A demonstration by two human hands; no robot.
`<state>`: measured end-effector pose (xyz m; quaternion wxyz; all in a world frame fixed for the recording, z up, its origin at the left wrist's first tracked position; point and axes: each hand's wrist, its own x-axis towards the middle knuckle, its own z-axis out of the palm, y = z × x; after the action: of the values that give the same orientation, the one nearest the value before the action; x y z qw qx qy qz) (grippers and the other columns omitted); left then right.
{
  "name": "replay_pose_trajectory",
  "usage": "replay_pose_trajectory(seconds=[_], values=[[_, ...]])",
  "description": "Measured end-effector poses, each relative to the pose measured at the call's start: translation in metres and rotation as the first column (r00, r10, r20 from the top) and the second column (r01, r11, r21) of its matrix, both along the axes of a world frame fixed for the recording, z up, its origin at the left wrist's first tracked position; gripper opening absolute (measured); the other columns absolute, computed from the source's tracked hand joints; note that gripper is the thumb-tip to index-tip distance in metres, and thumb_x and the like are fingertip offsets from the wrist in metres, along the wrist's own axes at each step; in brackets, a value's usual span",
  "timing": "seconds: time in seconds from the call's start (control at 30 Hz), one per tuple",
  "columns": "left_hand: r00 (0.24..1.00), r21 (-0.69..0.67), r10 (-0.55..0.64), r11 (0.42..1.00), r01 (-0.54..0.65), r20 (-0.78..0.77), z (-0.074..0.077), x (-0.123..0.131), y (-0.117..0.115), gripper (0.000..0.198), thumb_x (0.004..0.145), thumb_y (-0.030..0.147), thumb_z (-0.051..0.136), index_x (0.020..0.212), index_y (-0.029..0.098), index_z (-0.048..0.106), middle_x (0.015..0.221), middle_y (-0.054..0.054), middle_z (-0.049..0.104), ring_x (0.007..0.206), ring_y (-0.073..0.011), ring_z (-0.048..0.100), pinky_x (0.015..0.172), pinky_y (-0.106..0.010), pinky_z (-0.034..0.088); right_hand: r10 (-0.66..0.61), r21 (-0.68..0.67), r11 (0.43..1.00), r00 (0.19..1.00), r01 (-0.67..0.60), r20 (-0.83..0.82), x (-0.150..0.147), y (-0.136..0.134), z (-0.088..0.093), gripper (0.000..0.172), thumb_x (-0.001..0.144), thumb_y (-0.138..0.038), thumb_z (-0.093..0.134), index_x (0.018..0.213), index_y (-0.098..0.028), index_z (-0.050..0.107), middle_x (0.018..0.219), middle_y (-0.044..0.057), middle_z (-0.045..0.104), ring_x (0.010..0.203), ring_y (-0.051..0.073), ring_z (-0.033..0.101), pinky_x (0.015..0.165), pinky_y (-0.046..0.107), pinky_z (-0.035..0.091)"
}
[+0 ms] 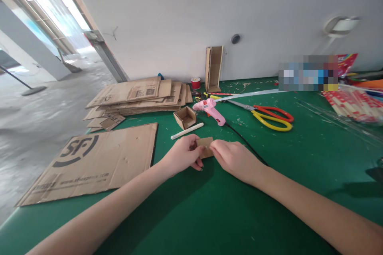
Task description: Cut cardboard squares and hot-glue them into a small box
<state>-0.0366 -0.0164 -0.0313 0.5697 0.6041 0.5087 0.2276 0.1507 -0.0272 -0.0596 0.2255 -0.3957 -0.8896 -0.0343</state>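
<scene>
A small piece of cardboard is held just above the green table. My left hand grips its left edge between thumb and fingers. At its right edge, the fingers of my right hand are pinched together on the same piece; the fingertips are partly hidden. Just beyond lie a white pen-like stick and a small open cardboard box. A pink glue gun rests past my right hand, its black cord running back toward my right forearm.
Large scissors with red and yellow handles lie to the right. At left are a flat cardboard sheet and a cardboard stack. A tall cardboard trough stands against the wall beside a red spool. Red-and-white packets lie far right.
</scene>
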Motion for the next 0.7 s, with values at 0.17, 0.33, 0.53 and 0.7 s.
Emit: replay_pose_trajectory(seconds=[0.17, 0.33, 0.53, 0.7], values=[[1.0, 0.005, 0.015, 1.0, -0.015, 0.018, -0.0006, 0.001, -0.0001, 0.011, 0.084, 0.023, 0.056, 0.081, 0.016, 0.048, 0.054, 0.004, 0.054, 0.049, -0.0112, 0.062, 0.05, -0.025, 0.058, -0.006, -0.023, 1.0, 1.0, 0.006, 0.015, -0.0011, 0.0006, -0.0001, 0.024, 0.093, -0.014, 0.032, 0.082, -0.015, 0.053, 0.068, 0.004, 0.06, 0.055, 0.014, 0.054, 0.049, 0.028, 0.025], [1.0, 0.022, 0.023, 0.999, -0.024, 0.02, -0.0018, 0.0017, -0.0011, 0.011, 0.083, 0.022, 0.056, 0.079, 0.016, 0.048, 0.053, 0.004, 0.054, 0.048, -0.0106, 0.062, 0.049, -0.024, 0.058, -0.025, -0.044, 0.999, 0.999, 0.026, 0.026, -0.0036, -0.0009, 0.003, 0.022, 0.093, -0.015, 0.032, 0.082, -0.017, 0.051, 0.065, 0.002, 0.058, 0.052, 0.013, 0.051, 0.048, 0.028, 0.021], [1.0, 0.057, 0.017, 0.998, -0.018, 0.02, -0.0037, 0.0038, -0.0033, 0.01, 0.081, 0.021, 0.057, 0.081, 0.016, 0.048, 0.052, 0.004, 0.055, 0.048, -0.0119, 0.062, 0.047, -0.024, 0.057, 0.002, -0.101, 0.995, 0.999, 0.003, 0.044, -0.0065, -0.0019, 0.0088, 0.019, 0.09, -0.012, 0.035, 0.076, -0.018, 0.047, 0.061, 0.001, 0.055, 0.048, 0.012, 0.047, 0.047, 0.027, 0.019], [0.999, 0.005, 0.048, 0.999, -0.048, 0.004, -0.0037, 0.0052, -0.003, 0.007, 0.082, 0.018, 0.055, 0.082, 0.016, 0.048, 0.055, 0.004, 0.056, 0.051, -0.0117, 0.063, 0.05, -0.025, 0.058, -0.043, -0.095, 0.994, 0.998, 0.048, 0.052, -0.0063, -0.0028, 0.0059, 0.018, 0.09, -0.012, 0.035, 0.077, -0.017, 0.047, 0.062, 0.001, 0.055, 0.048, 0.012, 0.049, 0.047, 0.027, 0.02]])
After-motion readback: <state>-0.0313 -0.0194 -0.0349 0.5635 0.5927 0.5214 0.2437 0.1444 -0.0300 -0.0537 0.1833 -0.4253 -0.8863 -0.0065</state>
